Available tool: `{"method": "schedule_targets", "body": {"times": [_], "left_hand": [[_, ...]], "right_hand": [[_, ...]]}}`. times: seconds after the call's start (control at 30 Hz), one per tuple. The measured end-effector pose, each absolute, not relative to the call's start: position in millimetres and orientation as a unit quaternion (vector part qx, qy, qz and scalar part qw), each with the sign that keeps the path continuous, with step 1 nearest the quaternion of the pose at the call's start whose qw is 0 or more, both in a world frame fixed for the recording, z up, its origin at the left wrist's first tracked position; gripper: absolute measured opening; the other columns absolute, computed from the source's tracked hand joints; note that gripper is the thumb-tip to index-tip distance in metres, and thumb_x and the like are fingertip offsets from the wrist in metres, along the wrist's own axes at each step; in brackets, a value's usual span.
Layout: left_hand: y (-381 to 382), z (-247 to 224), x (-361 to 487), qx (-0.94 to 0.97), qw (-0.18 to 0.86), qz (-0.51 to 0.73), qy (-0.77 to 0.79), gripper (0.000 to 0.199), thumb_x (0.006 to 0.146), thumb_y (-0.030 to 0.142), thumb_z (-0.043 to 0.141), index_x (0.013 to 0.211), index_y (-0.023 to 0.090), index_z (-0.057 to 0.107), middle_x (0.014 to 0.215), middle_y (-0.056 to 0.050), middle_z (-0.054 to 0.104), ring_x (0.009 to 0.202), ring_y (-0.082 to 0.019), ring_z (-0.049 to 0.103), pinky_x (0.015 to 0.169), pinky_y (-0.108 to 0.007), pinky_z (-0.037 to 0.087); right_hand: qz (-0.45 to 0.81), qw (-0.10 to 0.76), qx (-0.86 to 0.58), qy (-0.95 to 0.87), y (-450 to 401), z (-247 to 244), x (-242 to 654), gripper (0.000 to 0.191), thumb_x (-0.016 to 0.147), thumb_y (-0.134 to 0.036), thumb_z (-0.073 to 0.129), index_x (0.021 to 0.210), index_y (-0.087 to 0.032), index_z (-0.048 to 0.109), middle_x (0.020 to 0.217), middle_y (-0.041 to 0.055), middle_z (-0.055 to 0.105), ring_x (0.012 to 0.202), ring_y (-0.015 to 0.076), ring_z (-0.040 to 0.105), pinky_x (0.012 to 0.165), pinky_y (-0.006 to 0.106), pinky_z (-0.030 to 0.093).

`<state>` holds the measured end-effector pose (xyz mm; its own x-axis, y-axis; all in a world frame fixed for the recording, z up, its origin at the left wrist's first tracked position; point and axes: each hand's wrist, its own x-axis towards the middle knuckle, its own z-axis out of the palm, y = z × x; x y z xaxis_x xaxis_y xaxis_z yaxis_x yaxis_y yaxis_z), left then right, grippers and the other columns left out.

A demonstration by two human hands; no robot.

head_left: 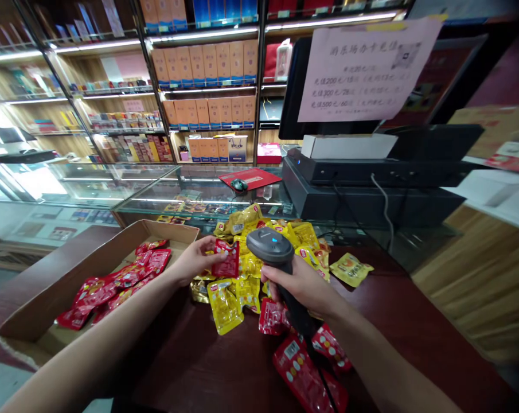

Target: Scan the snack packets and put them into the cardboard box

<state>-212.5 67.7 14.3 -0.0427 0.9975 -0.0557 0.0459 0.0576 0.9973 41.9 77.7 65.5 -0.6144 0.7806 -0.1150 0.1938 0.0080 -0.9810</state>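
Between the fingers of my left hand [195,261] is a red snack packet [227,259], held up over a heap of yellow packets [225,307]. My right hand [306,284] grips a dark grey barcode scanner [270,244] by its handle, its head lit by a small blue light and pointing away from me. The scanner's head is close to the right of the held packet, apart from it. More red packets [308,376] lie on the table beneath the scanner and its cable. To the left, a cardboard box [39,312] holds several red packets [113,287].
One yellow packet [351,269] lies apart on the right. Behind the heap are a glass counter [156,195], a mouse [239,184] on a red mat [263,178], and a black cash drawer [349,198] under a monitor with a paper sign [362,74]. Shelves of boxes [203,63] stand behind.
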Motion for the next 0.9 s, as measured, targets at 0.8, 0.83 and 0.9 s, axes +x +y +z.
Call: {"method": "schedule_targets", "body": {"times": [0.8,0.83,0.9], "left_hand": [[63.3,-3.0,-220.7,0.498,0.424,0.512,0.557,0.025,0.063,0.026,0.073,0.081,0.016,0.058,0.08,-0.001,0.068,0.078,-0.018,0.066,0.073,-0.029,0.053],[63.7,-3.5,-221.1,0.496,0.426,0.513,0.556,0.026,0.063,0.025,0.073,0.081,0.016,0.058,0.08,-0.001,0.068,0.077,-0.017,0.066,0.072,-0.028,0.052],[64.5,-4.7,-222.0,0.491,0.43,0.519,0.552,0.027,0.062,0.024,0.074,0.081,0.016,0.057,0.079,0.0,0.067,0.074,-0.015,0.065,0.07,-0.026,0.051]], "right_hand": [[0.669,0.168,-0.364,-0.626,64.9,50.2,27.6,0.028,0.081,-0.044,0.064,0.078,-0.02,0.049,0.048,-0.0058,0.057,0.037,0.009,0.052,0.04,0.021,0.042],[0.67,0.169,-0.364,-0.625,64.8,50.7,27.9,0.028,0.081,-0.044,0.064,0.078,-0.02,0.05,0.048,-0.0057,0.057,0.037,0.0089,0.052,0.039,0.021,0.042],[0.672,0.173,-0.366,-0.62,64.7,52.5,28.5,0.028,0.081,-0.044,0.064,0.078,-0.019,0.052,0.049,-0.0052,0.057,0.037,0.0089,0.052,0.039,0.021,0.042]]}}
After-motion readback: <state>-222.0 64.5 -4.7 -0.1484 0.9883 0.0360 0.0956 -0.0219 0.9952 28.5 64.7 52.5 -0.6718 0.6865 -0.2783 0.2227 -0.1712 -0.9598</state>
